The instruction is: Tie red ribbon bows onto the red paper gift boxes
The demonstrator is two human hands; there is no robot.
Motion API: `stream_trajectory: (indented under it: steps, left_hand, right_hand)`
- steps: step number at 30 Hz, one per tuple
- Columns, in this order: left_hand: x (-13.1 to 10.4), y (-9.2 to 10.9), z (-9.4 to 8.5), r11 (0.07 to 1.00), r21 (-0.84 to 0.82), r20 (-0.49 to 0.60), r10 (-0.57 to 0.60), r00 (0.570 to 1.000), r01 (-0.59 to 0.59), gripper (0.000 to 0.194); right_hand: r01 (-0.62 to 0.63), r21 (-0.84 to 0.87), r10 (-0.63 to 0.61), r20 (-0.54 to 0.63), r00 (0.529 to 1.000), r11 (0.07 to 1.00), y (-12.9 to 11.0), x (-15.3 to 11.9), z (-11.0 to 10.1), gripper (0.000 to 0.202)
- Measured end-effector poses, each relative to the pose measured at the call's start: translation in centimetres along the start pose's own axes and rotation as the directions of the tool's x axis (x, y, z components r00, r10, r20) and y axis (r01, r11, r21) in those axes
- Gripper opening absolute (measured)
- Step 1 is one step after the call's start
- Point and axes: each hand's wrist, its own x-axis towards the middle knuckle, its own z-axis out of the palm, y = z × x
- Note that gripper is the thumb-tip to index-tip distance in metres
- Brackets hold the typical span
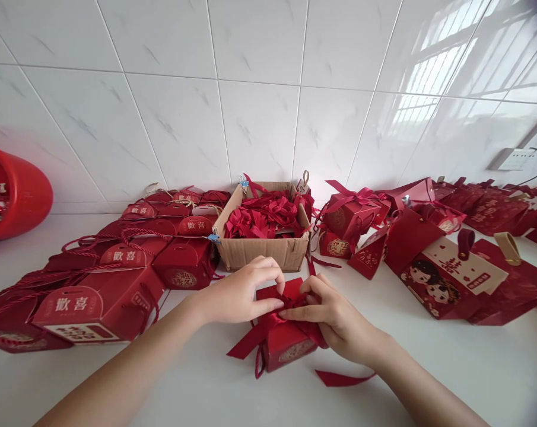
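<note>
A small red gift box point(290, 347) with a gold round emblem sits on the white tabletop in front of me. Dark red ribbon point(253, 338) crosses its top, and one tail hangs past the left side. My left hand point(254, 290) pinches the ribbon over the box top from the left. From the right, my right hand point(333, 314) grips the ribbon at the same spot, its fingertips close to the left ones. The fingers partly hide the knot or loop. Another ribbon end lies on the table below my right wrist.
Behind the box stands an open cardboard box point(263, 252) full of red ribbons. Several red boxes with cords point(117, 255) crowd the left. Ribboned boxes point(350, 216) and gift bags point(455, 273) line the right. A red bucket point(28, 190) is far left, before a tiled wall.
</note>
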Motion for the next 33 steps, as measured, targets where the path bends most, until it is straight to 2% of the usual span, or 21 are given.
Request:
stream_trajectory:
  steps: [7,12,16,19,23,33]
  left_hand:
    - [0.1,-0.1,0.6,1.0,0.009,0.05,-0.006,0.999,0.006,0.005]
    - [0.6,-0.8,1.1,0.991,-0.115,0.064,0.071,0.995,-0.064,0.009]
    - [0.8,-0.9,0.9,0.975,-0.216,0.092,0.072,0.993,-0.05,0.018]
    - [0.8,-0.8,0.8,0.972,-0.231,0.065,0.059,0.996,-0.042,0.021]
    - [0.8,-0.9,0.7,0.976,-0.213,0.001,0.034,0.999,-0.033,0.023]
    - [0.2,-1.1,-0.6,0.998,0.052,0.036,-0.028,0.999,0.026,0.025]
  right_hand:
    - [-0.008,0.015,0.007,0.004,1.0,1.0,-0.3,0.2,0.0,0.048]
    - [-0.001,0.006,0.001,-0.001,1.0,1.0,-0.2,0.1,0.0,0.051]
    - [0.013,0.001,-0.013,0.0,1.0,1.0,-0.2,0.0,-0.1,0.054]
    - [0.025,0.005,-0.025,0.006,1.0,1.0,-0.4,0.1,-0.1,0.054]
    - [0.035,0.009,-0.036,0.04,0.999,0.999,-0.6,0.3,-0.2,0.052]
    - [0.031,0.066,-0.037,0.093,0.995,0.997,-0.4,0.1,-0.6,0.046]
